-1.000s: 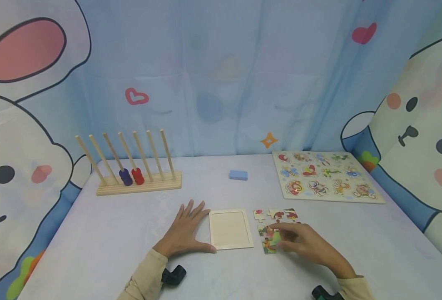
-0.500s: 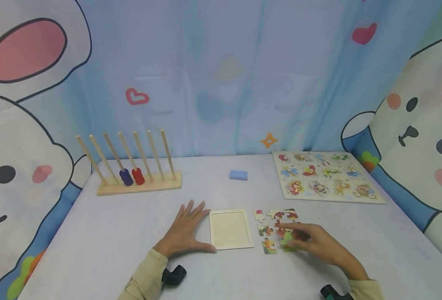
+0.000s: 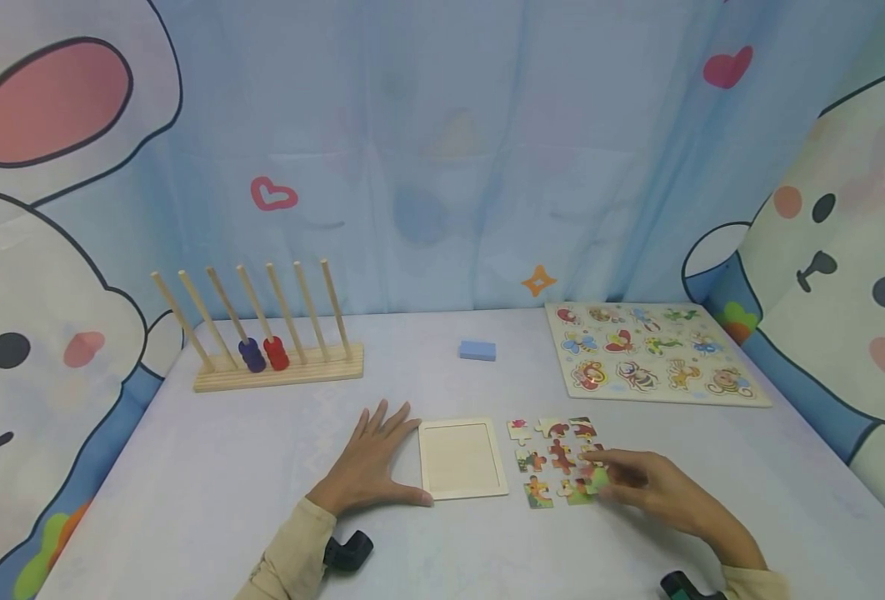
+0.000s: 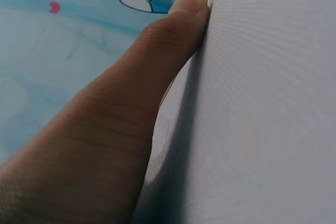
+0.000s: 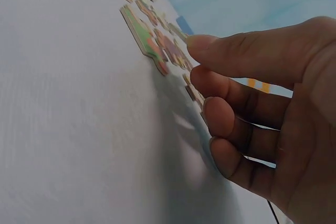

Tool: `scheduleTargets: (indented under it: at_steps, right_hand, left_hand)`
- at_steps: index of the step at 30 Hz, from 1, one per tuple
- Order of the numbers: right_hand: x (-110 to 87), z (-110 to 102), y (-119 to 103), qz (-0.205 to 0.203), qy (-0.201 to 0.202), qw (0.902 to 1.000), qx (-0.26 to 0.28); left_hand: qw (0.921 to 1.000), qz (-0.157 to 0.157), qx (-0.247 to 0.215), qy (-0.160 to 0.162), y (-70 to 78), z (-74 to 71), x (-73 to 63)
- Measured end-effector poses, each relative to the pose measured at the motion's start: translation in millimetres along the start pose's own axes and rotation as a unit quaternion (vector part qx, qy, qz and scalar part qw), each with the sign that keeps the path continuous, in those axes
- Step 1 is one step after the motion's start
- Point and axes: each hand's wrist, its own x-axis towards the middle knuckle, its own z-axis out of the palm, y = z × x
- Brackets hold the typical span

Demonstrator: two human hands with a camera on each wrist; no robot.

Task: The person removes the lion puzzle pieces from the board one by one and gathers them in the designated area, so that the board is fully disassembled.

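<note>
My left hand (image 3: 371,467) lies with spread fingers at the left side of a square wooden puzzle tray (image 3: 501,467). Its thumb touches the tray's lower left corner, and the forefinger reaches the upper left one; the left wrist view shows the thumb (image 4: 157,40) against the tray's edge. My right hand (image 3: 648,483) pinches a green puzzle piece (image 3: 598,477) between thumb and fingers, over the right side of the laid-out pieces. Among those are a fox-coloured piece (image 3: 538,492) and a brown-red piece (image 3: 562,457). In the right wrist view the held piece is mostly hidden by the thumb.
A wooden peg rack (image 3: 277,377) with blue and red beads stands back left. A blue block (image 3: 477,350) lies behind the tray. At the back right rests an animal picture board (image 3: 656,367). A blue curtain (image 3: 427,167) hangs behind the table.
My right hand has moved to the right with the green puzzle piece, uncovering pieces in the middle and bottom rows. My left hand and the tray have stayed in place.
</note>
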Motion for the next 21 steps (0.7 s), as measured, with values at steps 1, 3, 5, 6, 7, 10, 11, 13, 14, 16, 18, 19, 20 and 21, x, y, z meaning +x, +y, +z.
scheduleTargets:
  at_steps: [1,3,5,6,7,10,11,13,14,16,18,19,20,21]
  right_hand:
    - [-1.2,-1.2,1.0,-0.001,-0.003,1.0000,0.004]
    - [-3.6,-3.2,3.1,0.002,-0.008,0.9998,0.016]
    - [-5.6,-4.9,5.8,0.005,-0.014,0.9996,0.023]
    - [-6.2,-5.6,7.4,0.010,-0.015,0.9995,0.025]
    - [-6.9,-6.2,8.9,0.015,-0.016,0.9994,0.028]
    - [-8.4,-7.5,13.8,0.026,-0.014,0.9992,0.027]
    - [-8.8,-7.8,15.3,0.029,-0.013,0.9991,0.027]
    - [-9.9,-8.2,17.7,0.030,-0.012,0.9990,0.030]
    - [-10.3,-8.4,18.6,0.031,-0.011,0.9990,0.031]
    - [-11.3,-8.6,19.3,0.037,-0.011,0.9989,0.028]
    - [-11.8,-8.5,18.8,0.044,-0.010,0.9987,0.024]
    - [-11.8,-8.3,18.5,0.050,-0.010,0.9985,0.021]
    - [-11.8,-8.2,17.9,0.054,-0.009,0.9984,0.016]
    - [-11.7,-7.8,17.7,0.059,-0.008,0.9982,0.012]
  left_hand:
    - [1.0000,0.000,0.000,0.000,0.3,-0.2,-0.2]
    - [1.0000,0.000,0.000,-0.001,0.7,-0.7,-0.5]
    - [1.0000,0.000,0.000,-0.001,1.0,-1.1,-0.6]
    - [1.0000,0.000,0.000,-0.001,1.2,-1.3,-0.6]
    - [1.0000,-0.001,0.000,-0.001,1.4,-1.4,-0.6]
    - [1.0000,-0.001,0.000,-0.001,1.4,-1.4,-0.5]
    - [1.0000,-0.002,0.000,-0.001,1.4,-1.3,-0.4]
    - [1.0000,-0.003,0.000,-0.002,1.3,-1.1,-0.2]
    - [1.0000,-0.003,0.000,-0.002,1.3,-1.1,-0.2]
    - [1.0000,-0.003,-0.002,-0.002,1.5,-1.2,-0.3]
    - [1.0000,-0.003,-0.004,-0.002,1.8,-1.3,-0.3]
    - [1.0000,-0.003,-0.005,-0.001,1.9,-1.3,-0.4]
    - [1.0000,-0.003,-0.005,-0.001,2.0,-1.3,-0.4]
    - [1.0000,-0.003,-0.006,-0.001,2.1,-1.3,-0.4]
